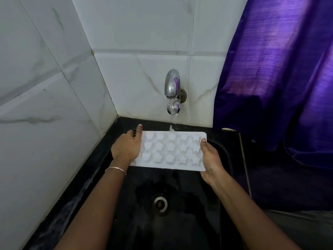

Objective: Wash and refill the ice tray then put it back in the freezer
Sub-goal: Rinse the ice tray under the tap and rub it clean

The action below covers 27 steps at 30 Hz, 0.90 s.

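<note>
A white ice tray (171, 150) with star, heart and flower cells is held level over the black sink (180, 222). My left hand (126, 147) grips its left end, thumb on top. My right hand (210, 159) holds the right end, thumb on the rim and fingers underneath. A chrome wall tap (172, 87) runs a thin stream of water (173, 123) onto the tray's far edge.
White marbled tiles line the left and back walls. A purple curtain (279, 69) hangs at the right, reaching the black counter (270, 168). The sink drain (160, 203) lies below the tray. A thin bracelet (116, 168) circles my left wrist.
</note>
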Available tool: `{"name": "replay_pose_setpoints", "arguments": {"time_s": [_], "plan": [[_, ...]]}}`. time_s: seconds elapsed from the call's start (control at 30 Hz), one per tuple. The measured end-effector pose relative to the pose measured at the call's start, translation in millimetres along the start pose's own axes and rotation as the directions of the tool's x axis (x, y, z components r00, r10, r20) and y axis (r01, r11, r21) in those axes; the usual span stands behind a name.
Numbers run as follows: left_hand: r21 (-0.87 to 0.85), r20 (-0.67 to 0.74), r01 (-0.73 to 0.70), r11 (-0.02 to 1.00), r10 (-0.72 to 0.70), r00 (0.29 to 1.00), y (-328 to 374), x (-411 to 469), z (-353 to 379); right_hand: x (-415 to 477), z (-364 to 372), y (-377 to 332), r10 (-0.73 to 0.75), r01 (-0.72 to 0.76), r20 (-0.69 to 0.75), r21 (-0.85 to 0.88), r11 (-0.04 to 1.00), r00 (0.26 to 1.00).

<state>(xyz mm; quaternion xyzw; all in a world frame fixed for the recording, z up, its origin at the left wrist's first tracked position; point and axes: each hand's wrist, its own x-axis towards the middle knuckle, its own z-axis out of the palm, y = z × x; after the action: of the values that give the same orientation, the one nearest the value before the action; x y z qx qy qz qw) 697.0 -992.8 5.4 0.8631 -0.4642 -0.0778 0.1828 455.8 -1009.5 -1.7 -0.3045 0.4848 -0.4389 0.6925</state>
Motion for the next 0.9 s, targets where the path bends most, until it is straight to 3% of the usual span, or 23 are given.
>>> {"name": "replay_pose_setpoints", "arguments": {"time_s": [0.07,0.1,0.13,0.2,0.23,0.3,0.37,0.47,0.6,0.7,0.8,0.9], "plan": [[-0.292,0.104,0.174,0.941,-0.149,0.983,-6.9,-3.8,-6.2,0.9,2.6,-2.8,0.021,-0.021,0.005,-0.009,1.0,1.0],[-0.514,0.238,0.28,0.811,-0.179,0.955,-9.6,-5.8,-9.1,2.0,3.8,-5.1,0.027,-0.027,0.013,-0.016,0.999,1.0],[-0.694,0.409,0.4,0.598,-0.129,0.903,-11.5,-9.9,-11.9,3.9,5.3,-7.5,0.023,-0.022,0.018,-0.039,0.999,1.0],[-0.803,0.58,0.557,0.213,0.059,0.813,-19.2,-19.4,-13.4,8.2,10.7,-13.6,-0.066,0.064,-0.007,-0.176,0.982,0.998],[-0.807,0.59,0.581,0.104,0.105,0.801,-22.3,-25.6,-12.6,11.3,13.5,-16.3,-0.159,0.144,-0.024,-0.309,0.94,0.987],[-0.83,0.558,0.558,0.019,0.064,0.827,-26.2,-34.4,-7.6,19.2,17.0,-21.5,-0.375,0.293,-0.003,-0.616,0.731,0.927],[-0.865,0.502,0.502,-0.01,-0.042,0.864,-28.8,-39.8,-3.7,24.3,21.0,-26.4,-0.433,0.348,0.13,-0.809,0.474,0.892],[-0.893,0.448,0.451,0.008,-0.103,0.888,-29.0,-47.5,-1.8,28.2,31.5,-26.3,-0.356,0.462,0.383,-0.871,0.17,0.852],[-0.9,0.43,0.436,0.019,-0.129,0.894,-13.7,-48.9,-3.5,21.9,47.1,-16.2,-0.365,0.393,0.444,-0.896,-0.209,0.819],[-0.898,0.424,0.438,0.025,-0.207,0.882,0.2,-44.0,-1.5,11.2,62.3,-1.0,-0.289,0.456,0.534,-0.839,-0.298,0.795],[-0.9,0.413,0.427,0.088,-0.143,0.9,1.7,-46.7,5.2,8.7,72.0,9.3,-0.243,0.537,0.62,-0.776,-0.331,0.746],[-0.903,0.409,0.422,0.084,-0.14,0.902,0.5,-46.5,9.5,11.3,72.7,10.1,-0.202,0.599,0.695,-0.705,-0.38,0.69]]}}
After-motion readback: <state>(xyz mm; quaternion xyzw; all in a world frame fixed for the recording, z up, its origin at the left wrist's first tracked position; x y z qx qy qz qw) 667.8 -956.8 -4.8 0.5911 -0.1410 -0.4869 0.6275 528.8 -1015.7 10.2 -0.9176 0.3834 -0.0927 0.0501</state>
